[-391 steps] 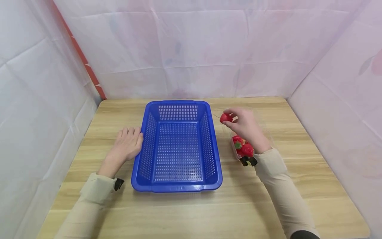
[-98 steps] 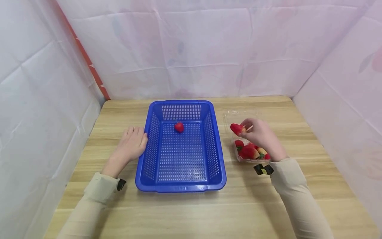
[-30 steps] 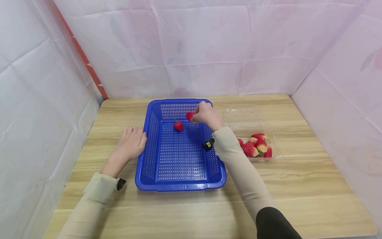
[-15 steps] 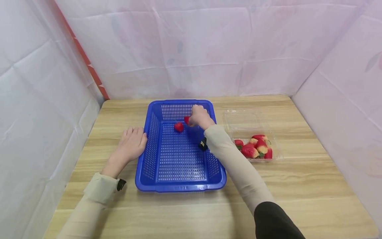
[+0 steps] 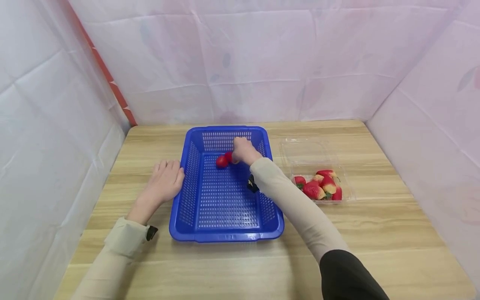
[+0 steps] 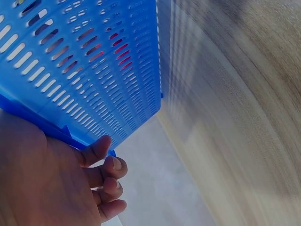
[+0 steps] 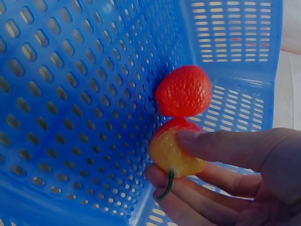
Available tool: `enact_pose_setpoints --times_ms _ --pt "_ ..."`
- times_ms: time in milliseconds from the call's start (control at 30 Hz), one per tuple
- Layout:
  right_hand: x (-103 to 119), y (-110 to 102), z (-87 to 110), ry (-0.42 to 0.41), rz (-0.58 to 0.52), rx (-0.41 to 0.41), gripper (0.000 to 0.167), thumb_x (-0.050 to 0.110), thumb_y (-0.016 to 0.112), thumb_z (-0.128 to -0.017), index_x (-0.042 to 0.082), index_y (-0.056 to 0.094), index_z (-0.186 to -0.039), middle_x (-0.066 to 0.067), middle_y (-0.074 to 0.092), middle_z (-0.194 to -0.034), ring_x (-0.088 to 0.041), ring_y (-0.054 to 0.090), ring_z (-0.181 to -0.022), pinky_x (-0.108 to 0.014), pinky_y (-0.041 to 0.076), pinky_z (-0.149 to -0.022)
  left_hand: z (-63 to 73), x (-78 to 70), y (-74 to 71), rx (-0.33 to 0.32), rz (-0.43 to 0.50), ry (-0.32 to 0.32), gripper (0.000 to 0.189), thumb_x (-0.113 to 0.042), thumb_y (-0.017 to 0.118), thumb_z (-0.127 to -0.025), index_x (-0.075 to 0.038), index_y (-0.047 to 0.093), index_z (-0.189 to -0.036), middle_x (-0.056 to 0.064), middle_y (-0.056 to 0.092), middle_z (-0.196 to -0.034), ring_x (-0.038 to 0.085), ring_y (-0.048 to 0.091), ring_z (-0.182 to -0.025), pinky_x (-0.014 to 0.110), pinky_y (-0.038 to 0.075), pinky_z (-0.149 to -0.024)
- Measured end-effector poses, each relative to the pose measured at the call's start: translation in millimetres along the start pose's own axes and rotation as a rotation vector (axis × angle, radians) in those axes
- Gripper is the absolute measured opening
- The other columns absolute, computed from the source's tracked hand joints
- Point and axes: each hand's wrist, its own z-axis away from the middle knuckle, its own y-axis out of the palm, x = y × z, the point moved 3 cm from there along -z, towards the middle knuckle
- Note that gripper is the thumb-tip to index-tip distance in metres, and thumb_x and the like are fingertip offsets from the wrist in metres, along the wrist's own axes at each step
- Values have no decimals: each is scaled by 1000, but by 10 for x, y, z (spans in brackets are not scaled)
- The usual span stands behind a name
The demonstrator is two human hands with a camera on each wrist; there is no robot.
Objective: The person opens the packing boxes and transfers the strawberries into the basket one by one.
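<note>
Strawberry [image 7: 165, 149], yellow at the stem end and red towards the tip, is pinched between the thumb and fingers of the right hand [image 5: 244, 151], which reaches into the upper part of the blue basket [image 5: 226, 204] at the middle of the head view. Its green stem hangs free at the lower middle of the right wrist view. Just beside its red end, and apparently touching it, lies a red fruit [image 7: 184, 92]. Whether the pinched one rests on the basket's floor, I cannot tell.

At the basket's left side in the head view, the left hand [image 5: 163, 182] touches the rim; the left wrist view shows its fingers [image 6: 101, 176] loosely bent, their tips free.

Right of centre on the wooden table [image 5: 390, 241] sits a clear container [image 5: 305, 150], its lid folded back toward the upper part of the frame, with more strawberries [image 5: 314, 190] in the lower half. Pale fabric [image 5: 255, 54] fills the background.
</note>
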Motion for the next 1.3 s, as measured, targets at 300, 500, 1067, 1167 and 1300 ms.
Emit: enact_pose_setpoints --times_ms 300,500,1067,1167,1300 --pt "-12 61 14 6 -8 113 17 -4 77 -76 3 65 -86 -8 65 -83 -19 57 -70 -29 50 -62 -7 -30 -5 -5 -3 4 30 -25 25 -105 -4 46 -101 14 49 -93 33 38 -88 46 30 -79" --pt "-6 67 71 20 -8 164 14 -2 76 -78 3 65 -85 -9 66 -81 -20 58 -68 -29 49 -61 -1 -42 -19 -11 4 11 30 -25 25 -105 -4 46 -101 15 49 -93 33 37 -88 46 30 -79" --pt "-13 50 151 62 19 190 21 3 72 -79 5 57 -93 -8 59 -83 -19 57 -64 -27 43 -54 12 -42 -16 -11 17 5 31 -25 25 -105 -4 47 -100 14 50 -93 32 38 -87 45 30 -79" --pt "-5 29 180 56 19 178 24 4 73 -79 4 58 -97 -10 61 -90 -25 65 -75 -30 49 -59 10 -37 -19 -20 12 5 31 -25 26 -105 -4 47 -101 14 50 -93 32 38 -87 45 30 -79" --pt "6 13 208 50 14 185 30 5 75 -79 3 57 -103 -13 61 -100 -30 67 -86 -34 52 -66 9 -35 -29 -23 8 2 30 -25 26 -105 -4 47 -101 14 49 -92 32 38 -86 45 30 -78"
